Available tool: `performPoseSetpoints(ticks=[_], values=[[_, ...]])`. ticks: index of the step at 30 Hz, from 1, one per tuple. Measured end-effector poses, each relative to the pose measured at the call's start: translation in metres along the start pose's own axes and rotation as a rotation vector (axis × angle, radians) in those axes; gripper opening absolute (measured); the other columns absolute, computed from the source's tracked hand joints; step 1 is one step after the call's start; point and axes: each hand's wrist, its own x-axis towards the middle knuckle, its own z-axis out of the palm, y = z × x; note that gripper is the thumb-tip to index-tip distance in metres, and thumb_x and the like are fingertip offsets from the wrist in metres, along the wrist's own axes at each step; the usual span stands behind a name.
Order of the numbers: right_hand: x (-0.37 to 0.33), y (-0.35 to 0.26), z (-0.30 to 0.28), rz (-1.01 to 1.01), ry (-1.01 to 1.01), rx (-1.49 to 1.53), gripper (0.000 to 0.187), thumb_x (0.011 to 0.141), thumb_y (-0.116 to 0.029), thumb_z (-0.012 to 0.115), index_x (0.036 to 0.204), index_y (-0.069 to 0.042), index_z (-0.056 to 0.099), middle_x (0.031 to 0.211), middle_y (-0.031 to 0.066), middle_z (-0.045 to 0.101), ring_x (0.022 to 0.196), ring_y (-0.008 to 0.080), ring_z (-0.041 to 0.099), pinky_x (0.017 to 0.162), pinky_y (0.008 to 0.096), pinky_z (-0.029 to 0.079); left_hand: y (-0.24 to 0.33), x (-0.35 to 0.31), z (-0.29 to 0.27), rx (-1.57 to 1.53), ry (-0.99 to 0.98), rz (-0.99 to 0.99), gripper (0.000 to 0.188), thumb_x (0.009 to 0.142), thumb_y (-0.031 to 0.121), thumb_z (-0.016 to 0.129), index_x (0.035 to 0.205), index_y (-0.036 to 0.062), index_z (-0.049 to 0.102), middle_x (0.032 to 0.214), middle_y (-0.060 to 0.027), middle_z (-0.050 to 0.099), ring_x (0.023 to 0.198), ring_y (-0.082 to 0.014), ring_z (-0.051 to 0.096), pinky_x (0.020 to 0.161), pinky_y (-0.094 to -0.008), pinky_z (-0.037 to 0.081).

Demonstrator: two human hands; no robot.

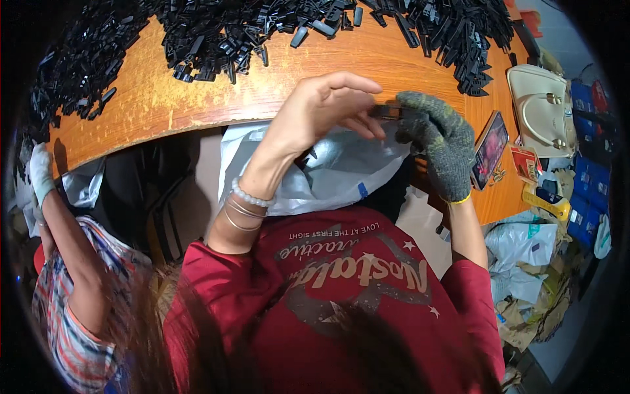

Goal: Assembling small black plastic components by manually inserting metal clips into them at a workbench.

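The bare left hand [321,108] and the gloved right hand [438,141] meet just at the near edge of the orange-brown desk [203,102], with a small black piece [388,111] between them. The right grip pinches this piece between thumb and fingers; the left grip has its fingers bent over the piece's left end, and whether they press on it cannot be told.

The near edge curves from the far left toward the hands. Beyond it lies a bare strip of desk, widest to the left of the hands, with a bare gap reaching farther between the left heap [82,59] and the middle heap [216,36] of black pieces. A right heap [456,43] closes the far side beyond the gloved hand. Below the hands, an open white bag [338,195] occupies the space between the edge and the person's red shirt [367,289].

To the right, a device with a lit screen [491,151] stands close beside the glove, followed by a red packet [524,163] and a beige handbag [539,108]; these limit room on that side. Plastic bags [522,246] lie farther right and nearer. At the left end, a co-worker's white-gloved hand [41,172] is at the desk edge.
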Motion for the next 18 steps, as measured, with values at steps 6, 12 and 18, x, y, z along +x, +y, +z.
performPoseSetpoints(ticks=[6, 12, 18], values=[[-0.003, -0.005, 0.009, 0.034, -0.064, 0.036, 0.027, 0.088, -0.008, 0.062, 0.114, -0.003, 0.065, 0.099, 0.0091, 0.071, 0.085, 0.0145, 0.067, 0.076, 0.0282, 0.053, -0.008, 0.003, 0.022, 0.184, 0.111, -0.083, 0.021, 0.087, 0.010, 0.069, 0.098, -0.0054, 0.060, 0.067, -0.0092, 0.065, 0.048, -0.0160, 0.061, 0.044, -0.0257, 0.049], [-0.021, 0.013, 0.004, 0.134, -0.276, 0.331, 0.039, 0.087, -0.009, 0.067, 0.125, -0.001, 0.059, 0.102, 0.0086, 0.068, 0.084, 0.0116, 0.064, 0.072, 0.0258, 0.052, 0.006, 0.051, 0.010, 1.231, 0.242, 0.416, 0.030, 0.082, 0.025, 0.072, 0.083, -0.0043, 0.067, 0.071, -0.0158, 0.064, 0.067, -0.0295, 0.063, 0.063, -0.0372, 0.050], [-0.032, 0.013, 0.002, 0.146, -0.161, 0.383, 0.032, 0.087, -0.009, 0.067, 0.118, -0.001, 0.064, 0.095, 0.0073, 0.068, 0.075, 0.0096, 0.062, 0.063, 0.0236, 0.052, -0.010, 0.136, 0.014, 1.812, 0.199, 0.831, 0.018, 0.077, 0.005, 0.062, 0.096, 0.0025, 0.063, 0.097, -0.0182, 0.056, 0.079, -0.0335, 0.064, 0.067, -0.0427, 0.053]])
